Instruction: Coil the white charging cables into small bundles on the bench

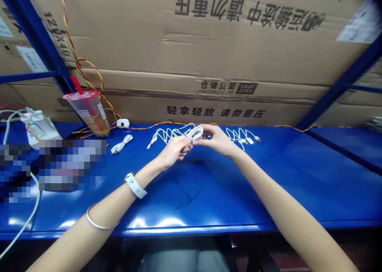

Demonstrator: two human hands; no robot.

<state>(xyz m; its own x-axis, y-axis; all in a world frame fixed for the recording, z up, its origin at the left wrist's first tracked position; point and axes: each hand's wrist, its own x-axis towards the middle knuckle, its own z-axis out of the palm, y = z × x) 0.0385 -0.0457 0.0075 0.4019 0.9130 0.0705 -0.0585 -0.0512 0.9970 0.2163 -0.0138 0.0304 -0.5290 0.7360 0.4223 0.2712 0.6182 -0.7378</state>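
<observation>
A coiled white cable (196, 132) is held above the blue shelf, its loops pinched between the thumb and fingers of my left hand (174, 149). From the other side my right hand (220, 139) curls its thumb and fingers round the right end of the same coil. Just behind my left hand lie loose zigzag lengths of white cable (161, 136) with small plugs at their left end. More zigzag white cable (237, 134) shows beyond my right hand, ending in several USB plugs (250, 140). Farther left, a tied white cable bundle (121, 144) rests on the shelf.
The blue shelf (286, 184) backs onto large cardboard boxes (191, 57). At the left stand a drink cup (89, 112) with a red straw, a white earbud case (123, 123) and a white power strip (41, 128). Red and yellow wires (143, 127) run along the back.
</observation>
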